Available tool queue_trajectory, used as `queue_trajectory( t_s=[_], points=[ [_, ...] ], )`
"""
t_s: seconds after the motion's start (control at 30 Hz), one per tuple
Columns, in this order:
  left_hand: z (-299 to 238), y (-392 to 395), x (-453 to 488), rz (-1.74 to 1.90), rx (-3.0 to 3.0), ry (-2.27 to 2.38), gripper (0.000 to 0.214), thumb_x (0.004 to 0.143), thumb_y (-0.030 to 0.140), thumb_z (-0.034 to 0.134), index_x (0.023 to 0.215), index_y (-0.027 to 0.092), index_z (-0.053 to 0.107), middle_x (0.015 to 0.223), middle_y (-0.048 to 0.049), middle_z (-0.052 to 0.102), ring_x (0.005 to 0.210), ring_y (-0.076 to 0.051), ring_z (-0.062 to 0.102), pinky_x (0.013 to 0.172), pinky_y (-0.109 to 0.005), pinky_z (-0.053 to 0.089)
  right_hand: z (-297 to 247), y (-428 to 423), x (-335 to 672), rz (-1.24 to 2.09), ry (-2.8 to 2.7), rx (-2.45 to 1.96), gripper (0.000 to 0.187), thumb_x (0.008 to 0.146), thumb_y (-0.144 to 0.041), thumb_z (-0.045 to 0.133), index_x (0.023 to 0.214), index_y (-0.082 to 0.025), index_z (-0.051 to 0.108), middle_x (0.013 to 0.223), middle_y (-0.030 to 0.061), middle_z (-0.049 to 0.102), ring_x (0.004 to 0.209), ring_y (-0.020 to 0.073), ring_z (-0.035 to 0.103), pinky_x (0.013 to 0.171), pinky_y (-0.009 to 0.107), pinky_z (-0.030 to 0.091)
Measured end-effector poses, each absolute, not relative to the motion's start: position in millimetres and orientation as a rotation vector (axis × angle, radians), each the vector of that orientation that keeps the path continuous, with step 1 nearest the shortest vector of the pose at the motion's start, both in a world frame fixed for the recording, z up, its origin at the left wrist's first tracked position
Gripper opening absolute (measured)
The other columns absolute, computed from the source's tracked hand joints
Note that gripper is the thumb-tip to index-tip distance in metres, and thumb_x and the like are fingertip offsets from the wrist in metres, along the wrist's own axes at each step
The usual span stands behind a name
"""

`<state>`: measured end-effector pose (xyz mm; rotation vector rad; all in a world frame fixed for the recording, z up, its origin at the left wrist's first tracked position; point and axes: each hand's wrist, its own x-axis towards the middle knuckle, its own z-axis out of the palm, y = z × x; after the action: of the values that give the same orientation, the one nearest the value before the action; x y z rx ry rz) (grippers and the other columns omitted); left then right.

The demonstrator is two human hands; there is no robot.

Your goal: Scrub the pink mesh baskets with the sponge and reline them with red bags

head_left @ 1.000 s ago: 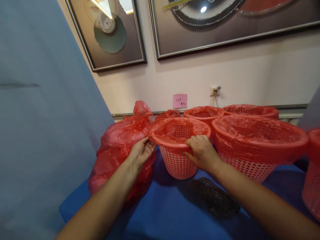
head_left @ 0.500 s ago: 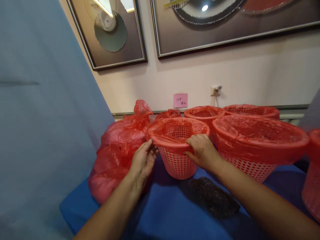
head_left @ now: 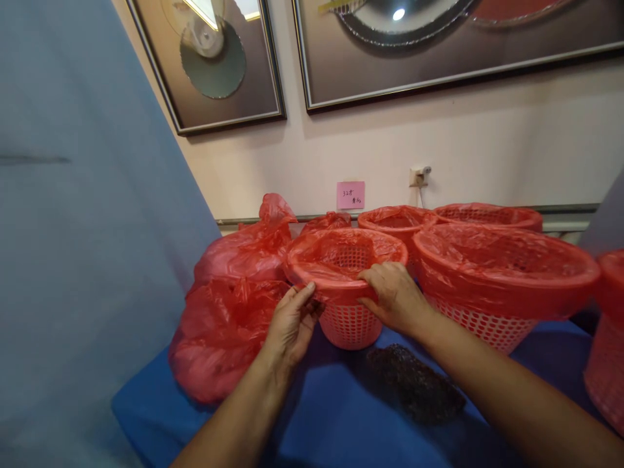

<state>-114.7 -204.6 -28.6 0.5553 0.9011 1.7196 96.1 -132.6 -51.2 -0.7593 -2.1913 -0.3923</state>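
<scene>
Right now a perforated basket [head_left: 350, 327] stands upright towards the back edge of the worktop [head_left: 331, 409], with a red plastic bag [head_left: 314, 253] lining it and folded over its rim. The left hand [head_left: 295, 320] pinches the bag between thumb and fingers at the front left of the rim; the right hand [head_left: 394, 296] is closed over the front right. Nearer the front edge lies a dark bundle [head_left: 416, 385], and a red sack [head_left: 229, 344] slumps by the left edge. More lined baskets [head_left: 487, 325] stand to the right.
</scene>
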Motion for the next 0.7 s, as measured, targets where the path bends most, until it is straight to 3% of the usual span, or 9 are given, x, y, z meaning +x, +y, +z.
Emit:
queue_trajectory(
  t_s=[0.1,0.33,0.5,0.63,0.7],
  points=[
    [-32.3,-210.1,-112.6,1.759,0.547,0.853,0.009,0.087,0.005,0.072,0.089,0.014,0.069,0.079,-0.0024,0.074,0.064,-0.011,0.068,0.062,-0.022,0.058,-50.8,-133.1,97.0,-0.397,-2.183,-0.760,0.024,0.085,-0.022,0.075,0.105,-0.018,0.063,0.093,0.0049,0.066,0.086,0.0258,0.059,0.083,0.040,0.042],
    [-27.8,-210.1,-122.2,1.777,0.279,0.690,0.022,0.102,0.006,0.047,0.096,0.011,0.068,0.086,-0.0076,0.077,0.076,-0.017,0.076,0.073,-0.032,0.066,-51.4,-132.4,98.5,-0.381,-2.197,-0.759,0.022,0.084,-0.022,0.075,0.102,-0.019,0.063,0.091,0.0044,0.066,0.085,0.0250,0.058,0.081,0.038,0.040],
    [-32.2,-200.4,-136.5,1.779,0.127,0.607,0.028,0.105,0.007,0.043,0.084,0.012,0.061,0.063,0.0011,0.065,0.045,-0.005,0.057,0.054,-0.016,0.057,-52.9,-130.7,100.9,-0.381,-2.200,-0.747,0.022,0.085,-0.023,0.075,0.102,-0.019,0.062,0.091,0.0041,0.065,0.085,0.0249,0.058,0.080,0.038,0.040],
    [-34.5,-201.1,-136.4,1.699,0.279,0.624,0.028,0.107,0.021,0.047,0.088,0.013,0.065,0.069,-0.0031,0.071,0.057,-0.014,0.069,0.059,-0.028,0.063,-53.6,-130.3,101.9,-0.386,-2.196,-0.727,0.022,0.086,-0.023,0.073,0.104,-0.020,0.061,0.091,0.0037,0.064,0.085,0.0241,0.057,0.081,0.038,0.040],
    [-31.1,-204.7,-132.4,1.715,0.358,0.653,0.021,0.105,0.015,0.050,0.094,0.014,0.069,0.082,-0.0056,0.077,0.069,-0.017,0.075,0.065,-0.031,0.065,-54.0,-130.9,101.8,-0.388,-2.187,-0.724,0.022,0.086,-0.023,0.072,0.105,-0.020,0.061,0.092,0.0037,0.064,0.085,0.0238,0.057,0.081,0.038,0.040]
  ],
)
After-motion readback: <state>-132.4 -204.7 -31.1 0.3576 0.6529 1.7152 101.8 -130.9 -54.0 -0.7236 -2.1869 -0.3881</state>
